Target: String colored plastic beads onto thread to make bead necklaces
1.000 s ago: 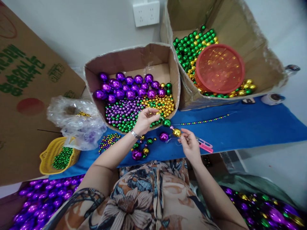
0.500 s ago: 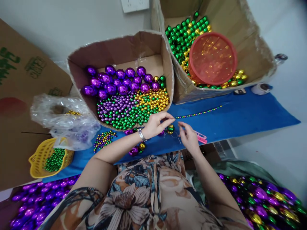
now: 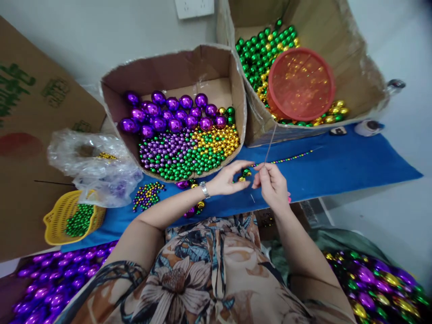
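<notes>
Blue cloth covers the worktop (image 3: 337, 173), grey wall behind. Right hand (image 3: 274, 189) pinches a thin needle (image 3: 270, 144) between thumb and forefinger, needle tilted up toward the boxes, fingers clenched on it. Bead strand (image 3: 286, 159) of small mixed beads lies on the cloth, running right from the hands. Left hand (image 3: 229, 179) just beside the right, fingers curved and parted, thumb and forefinger not closed on anything I can make out; a few loose balls sit under it. Watch (image 3: 203, 189) on left wrist. Behind: cardboard box (image 3: 175, 72) with purple balls and purple, green, gold beads; second box (image 3: 357, 67) to its right with green and gold balls and a red basin (image 3: 301, 83). Left: plastic bag (image 3: 94, 166), yellow basket (image 3: 59, 220) of green beads, small bead pile (image 3: 147, 195).
</notes>
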